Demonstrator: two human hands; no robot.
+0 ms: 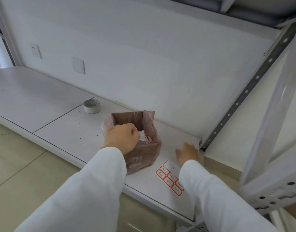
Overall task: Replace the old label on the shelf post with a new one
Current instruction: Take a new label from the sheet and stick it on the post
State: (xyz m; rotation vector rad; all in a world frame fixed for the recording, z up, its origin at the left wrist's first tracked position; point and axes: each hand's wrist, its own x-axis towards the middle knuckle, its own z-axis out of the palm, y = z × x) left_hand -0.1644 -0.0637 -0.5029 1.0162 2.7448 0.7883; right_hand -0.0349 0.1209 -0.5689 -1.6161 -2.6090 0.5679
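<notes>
Label sheet [170,180] handwritten "4-1", "4-2" — left hand [122,138] grip pinching a label [146,138]; right hand [187,152] blurred, grip unclear.

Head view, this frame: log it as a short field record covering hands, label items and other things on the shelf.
left hand: closed on a small red-edged label over the lined box
right hand: blurred, fingers spread, empty, near the shelf post
label sheet: flat on the shelf, red-bordered handwritten labels
lined box: cardboard, open top, plastic bag liner
tape roll: behind the box, apart
</notes>
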